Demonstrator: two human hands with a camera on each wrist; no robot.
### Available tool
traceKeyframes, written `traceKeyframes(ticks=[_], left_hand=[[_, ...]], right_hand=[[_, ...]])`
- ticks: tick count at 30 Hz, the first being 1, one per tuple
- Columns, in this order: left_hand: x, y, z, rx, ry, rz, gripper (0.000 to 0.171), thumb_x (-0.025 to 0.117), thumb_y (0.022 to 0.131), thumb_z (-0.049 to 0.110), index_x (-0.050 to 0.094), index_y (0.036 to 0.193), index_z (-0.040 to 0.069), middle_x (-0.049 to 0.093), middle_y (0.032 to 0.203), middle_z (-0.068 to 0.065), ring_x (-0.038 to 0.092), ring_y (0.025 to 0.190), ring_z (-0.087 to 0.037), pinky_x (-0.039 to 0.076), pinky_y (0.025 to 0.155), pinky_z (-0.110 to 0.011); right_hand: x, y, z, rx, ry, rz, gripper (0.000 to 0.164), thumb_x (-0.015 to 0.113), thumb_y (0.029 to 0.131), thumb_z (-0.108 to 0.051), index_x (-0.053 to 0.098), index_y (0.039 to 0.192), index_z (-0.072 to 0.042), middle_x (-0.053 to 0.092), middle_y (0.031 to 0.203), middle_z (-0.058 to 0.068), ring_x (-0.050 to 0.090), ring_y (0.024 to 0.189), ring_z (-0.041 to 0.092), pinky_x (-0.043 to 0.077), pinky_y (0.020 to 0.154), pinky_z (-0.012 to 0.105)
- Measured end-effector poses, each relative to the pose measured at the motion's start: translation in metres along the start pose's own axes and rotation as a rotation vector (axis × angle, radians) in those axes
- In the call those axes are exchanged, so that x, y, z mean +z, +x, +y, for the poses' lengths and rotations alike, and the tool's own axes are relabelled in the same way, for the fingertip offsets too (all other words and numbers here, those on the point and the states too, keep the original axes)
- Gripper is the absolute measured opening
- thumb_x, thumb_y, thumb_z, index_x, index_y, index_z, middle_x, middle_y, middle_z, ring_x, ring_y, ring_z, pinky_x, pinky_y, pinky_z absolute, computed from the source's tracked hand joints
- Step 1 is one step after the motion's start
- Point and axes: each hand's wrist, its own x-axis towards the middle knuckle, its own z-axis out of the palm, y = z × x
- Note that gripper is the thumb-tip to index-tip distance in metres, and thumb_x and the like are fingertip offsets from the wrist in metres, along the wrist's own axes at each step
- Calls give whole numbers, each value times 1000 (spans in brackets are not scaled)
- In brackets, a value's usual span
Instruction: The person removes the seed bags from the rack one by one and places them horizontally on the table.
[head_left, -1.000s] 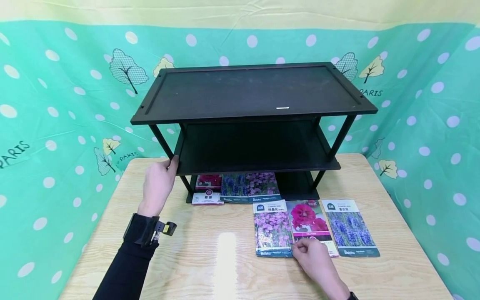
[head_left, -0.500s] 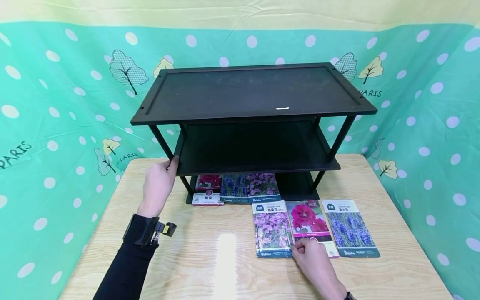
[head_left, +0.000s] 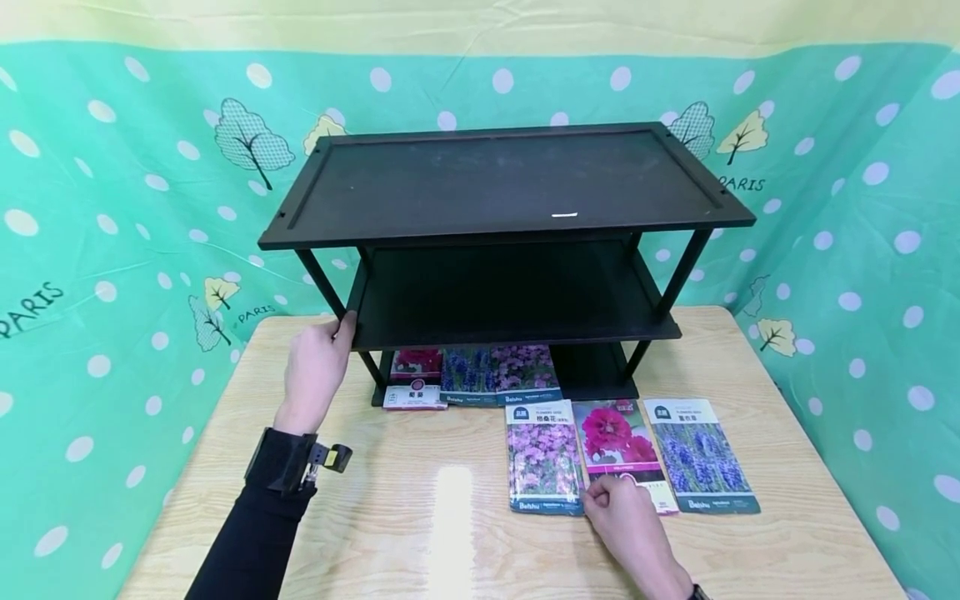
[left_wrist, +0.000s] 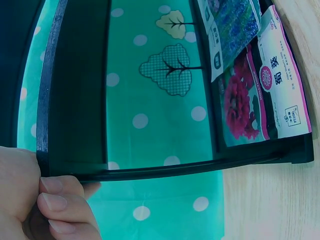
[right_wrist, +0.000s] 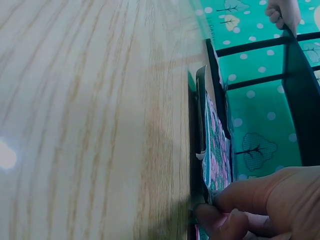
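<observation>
My left hand [head_left: 317, 375] grips the left front corner of the middle tier of a black three-tier shelf [head_left: 510, 179]. In the left wrist view, its fingers [left_wrist: 67, 207] curl round the post and tier edge. My right hand [head_left: 633, 529] pinches the lower right corner of a pink-flowered seed packet [head_left: 545, 457], which lies on the table in front of the shelf. The right wrist view has thumb and fingers at the corner of this thick, layered-looking packet. Beside it lie a red hollyhock seed packet [head_left: 611, 437], partly under my hand, and a blue lavender seed packet [head_left: 701, 458].
On the bottom tier stand a hollyhock packet [head_left: 416, 387], a lavender packet [head_left: 468, 379] and a pink-flowered packet [head_left: 527, 375], their tops hidden by the middle tier. Green dotted cloth [head_left: 135, 250] hangs behind and at both sides of the wooden table [head_left: 390, 525].
</observation>
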Motion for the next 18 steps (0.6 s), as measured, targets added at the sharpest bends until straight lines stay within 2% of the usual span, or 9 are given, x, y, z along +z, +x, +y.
traceKeyframes(ticks=[7,11,18], left_hand=[[1,2,2,-10,-6,11,61,40,110,45,60,67,8,32,53,2,30,41,-17,24,37,-30],[0,2,2,-5,-17,18,61,41,110,45,63,68,7,32,53,1,30,40,-17,24,37,-30],[0,0,0,3,-7,-3,62,39,111,45,57,66,7,32,52,1,29,40,-18,24,37,-30]], right_hand=[[-5,1,0,-13,-15,27,9,79,85,-9,74,79,-10,66,69,-5,59,63,9,52,60,32],[-6,2,0,32,-26,25,7,79,87,-12,74,81,-12,64,69,-6,58,64,10,50,60,34],[-6,2,-2,118,-31,-41,9,76,91,-15,74,86,-9,60,69,-4,52,64,13,44,60,32]])
